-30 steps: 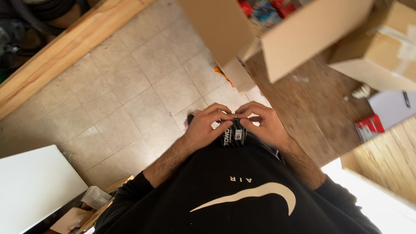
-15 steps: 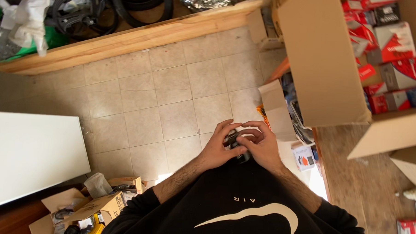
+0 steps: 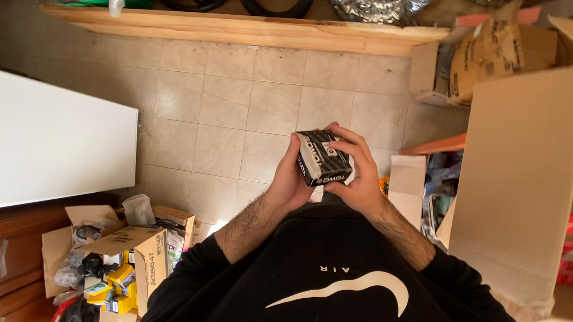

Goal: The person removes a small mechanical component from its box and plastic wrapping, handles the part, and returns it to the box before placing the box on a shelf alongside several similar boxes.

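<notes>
Both hands hold one small black box with white print [image 3: 323, 158] in front of my chest, above the tiled floor. My left hand [image 3: 290, 177] grips the box's left side and underside, thumb along its edge. My right hand [image 3: 357, 171] wraps its right side, fingers curled over the top face. The box is tilted, its long side running down to the right. Black sleeves cover both forearms up to the elbows.
A big open cardboard box [image 3: 521, 182] stands at the right with its flap raised. A white board [image 3: 45, 149] lies at the left. Small open cartons with parts [image 3: 121, 253] sit at lower left. A wooden beam [image 3: 240, 29] runs along the far side.
The view has swung left, so the big carton moved to the right edge. The hands lifted the black box further from the chest and turned it so its printed face shows.
</notes>
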